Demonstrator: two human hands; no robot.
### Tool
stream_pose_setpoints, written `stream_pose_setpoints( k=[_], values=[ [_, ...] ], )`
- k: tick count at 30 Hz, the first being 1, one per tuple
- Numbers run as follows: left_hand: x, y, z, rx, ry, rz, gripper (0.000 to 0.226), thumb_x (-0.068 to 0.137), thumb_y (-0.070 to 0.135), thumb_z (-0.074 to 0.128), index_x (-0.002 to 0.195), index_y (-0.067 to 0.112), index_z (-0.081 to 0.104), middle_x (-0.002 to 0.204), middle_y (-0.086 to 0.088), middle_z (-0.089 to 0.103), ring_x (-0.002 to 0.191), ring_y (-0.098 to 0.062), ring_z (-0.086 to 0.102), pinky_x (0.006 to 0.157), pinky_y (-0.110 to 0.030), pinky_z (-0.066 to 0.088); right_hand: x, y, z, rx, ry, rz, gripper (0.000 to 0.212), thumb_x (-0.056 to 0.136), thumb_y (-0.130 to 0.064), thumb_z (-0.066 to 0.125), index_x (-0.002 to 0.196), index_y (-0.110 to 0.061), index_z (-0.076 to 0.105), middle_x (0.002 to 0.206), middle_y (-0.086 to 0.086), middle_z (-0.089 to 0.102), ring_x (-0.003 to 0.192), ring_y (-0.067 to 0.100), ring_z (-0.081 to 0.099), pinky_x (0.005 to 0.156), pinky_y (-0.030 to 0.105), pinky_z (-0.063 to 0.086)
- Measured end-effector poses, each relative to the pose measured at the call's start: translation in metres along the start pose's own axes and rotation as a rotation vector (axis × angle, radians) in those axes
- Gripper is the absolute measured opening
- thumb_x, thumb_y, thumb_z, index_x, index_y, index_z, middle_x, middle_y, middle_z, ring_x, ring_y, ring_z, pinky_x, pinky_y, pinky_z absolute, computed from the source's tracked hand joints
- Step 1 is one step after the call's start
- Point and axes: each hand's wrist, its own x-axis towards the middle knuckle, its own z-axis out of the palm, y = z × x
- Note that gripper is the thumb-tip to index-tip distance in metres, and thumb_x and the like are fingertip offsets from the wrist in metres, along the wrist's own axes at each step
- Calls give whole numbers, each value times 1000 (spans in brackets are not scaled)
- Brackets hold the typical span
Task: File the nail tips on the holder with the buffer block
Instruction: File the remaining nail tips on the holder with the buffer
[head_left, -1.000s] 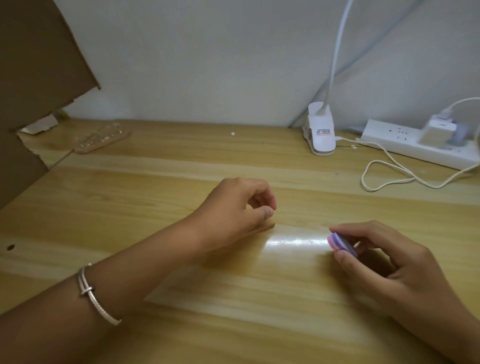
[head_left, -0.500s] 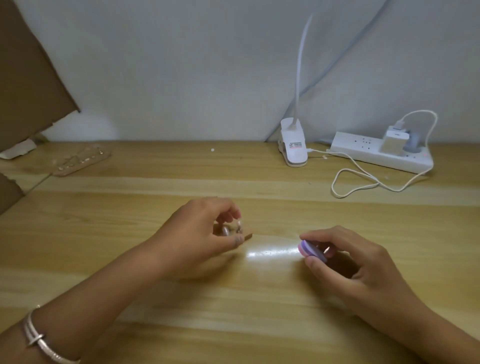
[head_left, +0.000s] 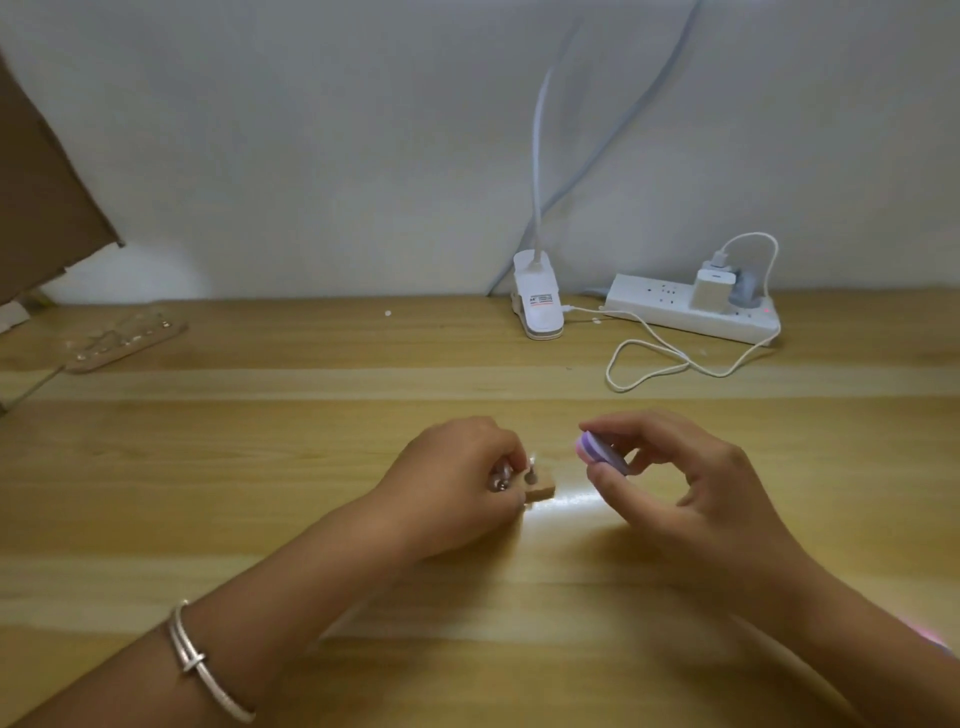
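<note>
Left hand (head_left: 457, 483) grips the wooden holder (head_left: 541, 489), steadying it on the desk (head_left: 260, 467); the right hand (head_left: 691, 488) pinches the buffer block (head_left: 600, 453) near the nail tips (head_left: 531, 464), seemingly poised to file.

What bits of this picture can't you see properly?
All from the head view:
1. The holder: the left hand covers most of it, so its nail tips cannot be counted.
2. The buffer block: the right hand hides its far end.
3. The lamp: its head is cut off by the top edge.
4. The wooden strip at far left: too small and blurred to tell what sits on it.
</note>
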Motion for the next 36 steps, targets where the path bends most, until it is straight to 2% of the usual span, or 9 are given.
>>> stream_pose_setpoints(
  k=[7, 12, 16, 20, 22, 29, 32, 34, 36],
  values=[
    [21, 60, 26, -12, -29, 127, 21, 85, 32, 66, 105, 25, 68, 95, 4, 60, 92, -21, 58, 72, -29, 38, -13, 3, -23, -73, 97, 41, 27, 82, -14, 76, 103, -31, 73, 99, -22, 70, 95, 7, 65, 71, 23, 49],
    [15, 54, 17, -137, -82, 110, 56, 71, 41, 82, 122, 28, 64, 112, 9, 61, 103, -11, 56, 94, -33, 44, -20, 11, -36, -62, 155, 88, 25, 85, -14, 76, 103, -31, 73, 99, -20, 72, 94, 8, 66, 77, 26, 51],
    [-6, 14, -2, -266, -93, 15, 72, 64, 36, 90, 129, 31, 60, 116, 12, 55, 103, -3, 53, 94, -25, 44, -22, 16, -41, 4, 187, 139, 22, 87, -17, 75, 104, -31, 74, 98, -16, 73, 92, 9, 67, 77, 23, 52],
    [-22, -6, 3, -479, -38, -73, 43, 64, 25, 91, 102, 37, 73, 100, 4, 64, 82, -5, 57, 83, -29, 51, -23, 16, -36, 23, 179, 148, 22, 87, -16, 75, 103, -31, 74, 98, -15, 73, 91, 9, 66, 76, 21, 51],
    [-22, -4, 8, -549, 11, -60, 31, 67, 19, 89, 87, 39, 77, 92, -2, 69, 72, -5, 55, 71, -25, 49, -24, 14, -33, 4, 169, 142, 22, 86, -18, 74, 104, -31, 73, 98, -16, 73, 91, 9, 66, 76, 22, 52],
    [-20, 3, 22, -648, 159, -79, 12, 73, 9, 84, 78, 21, 81, 82, 1, 72, 61, 6, 56, 61, -13, 42, -33, 11, -28, -37, 135, 113, 28, 83, -19, 75, 106, -35, 71, 102, -21, 71, 93, 9, 65, 75, 21, 52],
    [-26, 9, 24, -513, 256, -22, 9, 75, 14, 84, 80, 20, 81, 84, 5, 69, 73, -3, 63, 70, -29, 53, -36, 12, -25, -59, 142, 100, 32, 82, -16, 78, 106, -34, 69, 101, -21, 70, 90, 10, 66, 74, 27, 54],
    [-31, 14, 25, -275, 362, 92, 6, 77, 15, 82, 81, 19, 80, 88, 6, 70, 82, -13, 65, 77, -39, 52, -37, 10, -24, -77, 133, 62, 28, 82, -17, 78, 105, -30, 69, 99, -17, 71, 90, 11, 68, 74, 37, 55],
    [-37, 21, 24, -127, 477, 195, 3, 79, 16, 78, 80, 19, 79, 90, 8, 73, 82, -14, 68, 74, -36, 51, -39, 8, -24, -139, 115, -75, 26, 83, -14, 77, 107, -20, 71, 102, -12, 71, 93, 13, 69, 78, 37, 57]
  ],
)
